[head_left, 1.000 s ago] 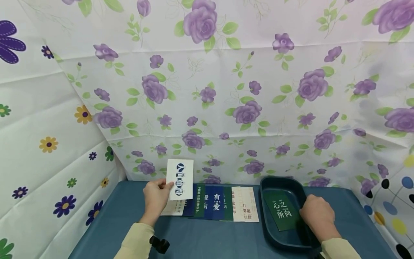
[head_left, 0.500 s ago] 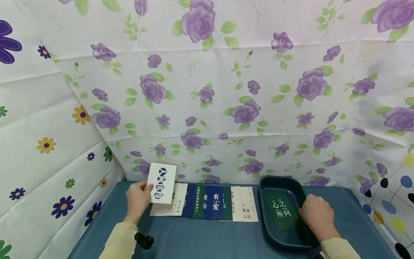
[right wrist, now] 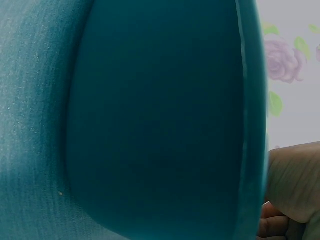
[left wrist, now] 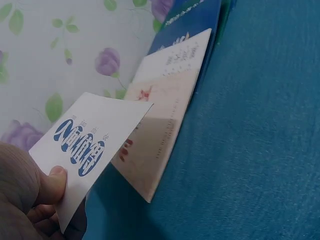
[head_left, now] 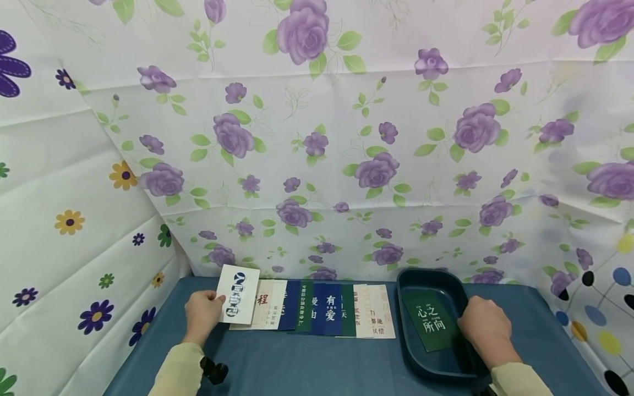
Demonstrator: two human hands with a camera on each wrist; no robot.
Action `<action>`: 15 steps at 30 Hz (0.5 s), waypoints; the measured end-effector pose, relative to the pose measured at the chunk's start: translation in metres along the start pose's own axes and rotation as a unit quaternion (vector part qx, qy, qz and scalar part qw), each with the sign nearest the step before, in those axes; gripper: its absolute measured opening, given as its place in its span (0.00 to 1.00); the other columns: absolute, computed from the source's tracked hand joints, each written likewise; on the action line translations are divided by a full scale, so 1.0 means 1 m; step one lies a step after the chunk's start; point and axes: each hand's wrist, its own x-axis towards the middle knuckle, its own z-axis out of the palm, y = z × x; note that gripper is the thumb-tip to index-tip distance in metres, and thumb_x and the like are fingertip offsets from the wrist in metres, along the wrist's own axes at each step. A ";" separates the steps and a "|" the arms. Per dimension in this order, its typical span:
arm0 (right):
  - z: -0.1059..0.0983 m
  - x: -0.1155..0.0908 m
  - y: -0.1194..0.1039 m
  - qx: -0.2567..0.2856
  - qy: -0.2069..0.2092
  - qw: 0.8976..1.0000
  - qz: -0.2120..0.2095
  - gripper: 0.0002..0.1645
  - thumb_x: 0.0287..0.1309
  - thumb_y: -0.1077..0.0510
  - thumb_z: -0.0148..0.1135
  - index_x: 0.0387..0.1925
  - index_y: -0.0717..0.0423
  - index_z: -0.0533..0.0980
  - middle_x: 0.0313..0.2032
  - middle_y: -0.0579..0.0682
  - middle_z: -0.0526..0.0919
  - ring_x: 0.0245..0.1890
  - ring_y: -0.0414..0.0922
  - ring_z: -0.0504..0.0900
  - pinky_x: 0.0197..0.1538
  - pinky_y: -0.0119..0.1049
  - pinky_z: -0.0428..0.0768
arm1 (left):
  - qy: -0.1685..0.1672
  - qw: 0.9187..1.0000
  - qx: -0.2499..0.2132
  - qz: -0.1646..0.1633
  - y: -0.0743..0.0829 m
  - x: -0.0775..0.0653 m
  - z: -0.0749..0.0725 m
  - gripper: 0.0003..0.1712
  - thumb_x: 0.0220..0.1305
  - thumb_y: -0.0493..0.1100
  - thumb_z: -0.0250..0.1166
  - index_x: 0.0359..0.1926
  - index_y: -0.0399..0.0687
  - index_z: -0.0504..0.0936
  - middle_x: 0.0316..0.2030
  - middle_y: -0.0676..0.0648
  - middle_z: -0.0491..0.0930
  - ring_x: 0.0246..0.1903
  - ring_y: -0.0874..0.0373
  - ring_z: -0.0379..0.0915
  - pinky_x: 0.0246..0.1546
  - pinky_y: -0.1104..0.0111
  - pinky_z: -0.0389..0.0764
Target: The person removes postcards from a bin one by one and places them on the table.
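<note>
My left hand pinches a white card with blue lettering, thumb on its front face. That card is tilted and overlaps the left end of a row of cards in the head view. The row's end card, cream with red characters, lies just beyond it in the left wrist view. My right hand grips the right rim of a dark teal tray; its fingertips are hidden inside. A green card with white characters lies in the tray. In the right wrist view the tray's outer wall fills the middle.
Overlapping blue, green and cream cards lie in a row on the blue tablecloth, left of the tray. A white cloth backdrop with purple flowers rises behind the table.
My left hand has moved left and down with the white card, uncovering more of the row's left end. My right hand and the tray have stayed in place.
</note>
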 end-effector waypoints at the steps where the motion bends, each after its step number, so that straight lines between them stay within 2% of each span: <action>1: 0.000 0.000 0.000 0.000 0.000 1.000 0.001 0.11 0.55 0.58 0.58 0.32 0.65 0.77 0.22 0.58 0.79 0.18 0.50 0.75 0.18 0.44 0.70 | -0.005 1.000 0.001 -0.002 -0.002 0.001 0.001 0.13 0.61 0.42 0.62 0.40 0.35 0.84 0.37 0.34 0.82 0.31 0.48 0.75 0.23 0.64 0.72; 6: 0.000 0.001 0.000 -0.001 0.003 1.000 0.005 0.12 0.54 0.58 0.58 0.32 0.65 0.77 0.26 0.62 0.80 0.20 0.51 0.76 0.19 0.46 0.71 | -0.018 1.000 0.004 -0.010 -0.007 0.002 0.007 0.11 0.60 0.41 0.63 0.34 0.37 0.85 0.32 0.37 0.82 0.27 0.51 0.71 0.20 0.66 0.67; 13: 0.000 0.001 0.000 -0.001 0.007 1.000 0.007 0.12 0.53 0.58 0.59 0.32 0.65 0.77 0.27 0.63 0.81 0.20 0.52 0.76 0.19 0.46 0.71 | -0.022 0.999 0.030 -0.013 -0.013 0.001 0.013 0.13 0.58 0.41 0.64 0.38 0.34 0.84 0.39 0.33 0.81 0.35 0.45 0.75 0.28 0.59 0.74; 15: -0.001 0.001 0.000 -0.001 0.006 1.000 0.006 0.11 0.53 0.58 0.59 0.31 0.65 0.77 0.27 0.64 0.81 0.20 0.52 0.76 0.19 0.46 0.71 | -0.022 0.999 0.033 -0.014 -0.013 0.001 0.014 0.13 0.58 0.41 0.64 0.37 0.34 0.84 0.38 0.34 0.82 0.36 0.45 0.75 0.28 0.59 0.74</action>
